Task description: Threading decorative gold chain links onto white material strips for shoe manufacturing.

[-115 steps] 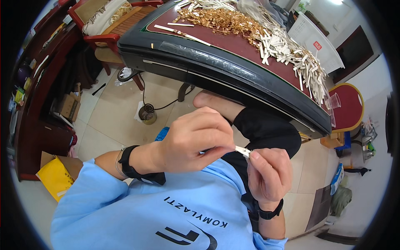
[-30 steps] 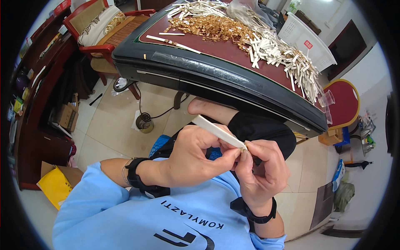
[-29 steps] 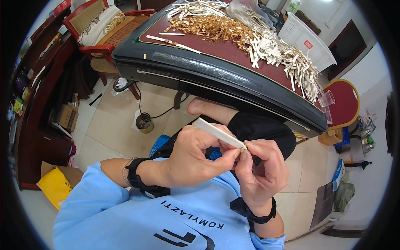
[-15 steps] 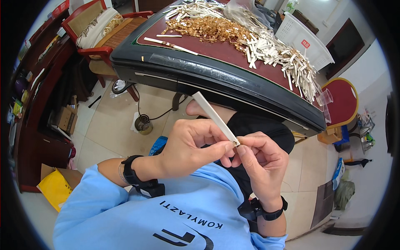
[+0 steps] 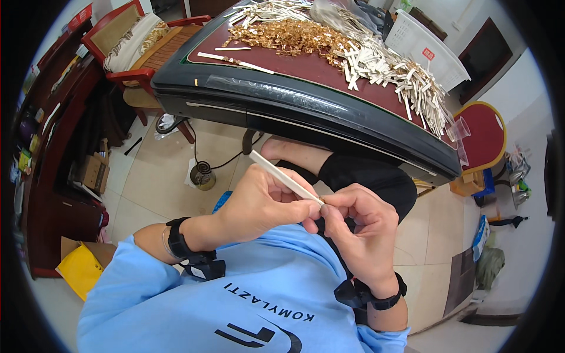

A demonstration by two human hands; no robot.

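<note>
A flat white strip slants up and to the left from between my hands, over my lap. My left hand pinches it near its lower end with thumb and fingers. My right hand meets it there, thumb and forefinger closed at the strip's tip. A small gold-coloured metal piece shows in part at that tip, mostly hidden by the fingertips. On the table beyond, a heap of gold-coloured metal pieces lies beside a heap of loose white strips.
The dark-edged table stands before me; joined white strips lie near its edge. A clear plastic bag and white basket are at its far side. Clear cups sit at the right corner. A wooden armchair stands left.
Both hands have shifted slightly left with the strip, which now lies at a flatter slant. The fingertips still meet at its lower end, and the head view has moved a little.
</note>
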